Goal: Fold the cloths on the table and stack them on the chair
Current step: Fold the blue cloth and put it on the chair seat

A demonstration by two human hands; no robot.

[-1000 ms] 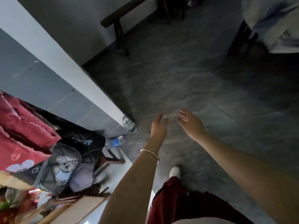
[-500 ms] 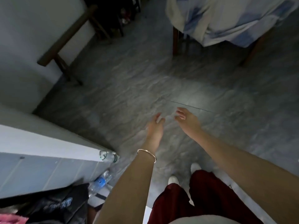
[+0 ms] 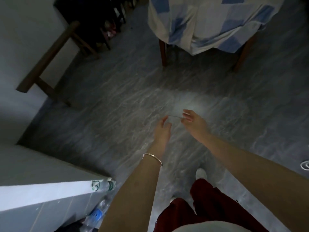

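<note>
Both forearms (image 3: 133,190) are bare as far as the view shows, and a thin, pale metal bangle (image 3: 153,159) rings the wrist behind the left grip (image 3: 161,131). The legs are in loose dark red trousers (image 3: 205,213) above white shoes (image 3: 201,174), one plainly seen, the other mostly hidden. A strip of pale top (image 3: 209,227) shows at the bottom edge.

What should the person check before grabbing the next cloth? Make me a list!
1. Left hand free: ok, holds nothing.
2. Right hand free: ok, holds nothing.
3. Floor ahead free of things to trip on: ok.
4. Table within reach: not ok, it stands farther ahead.
5. Cloths to fold on it: cannot tell, only the draped checked cloth shows.
6. Chair in sight: not ok, out of view.
</note>
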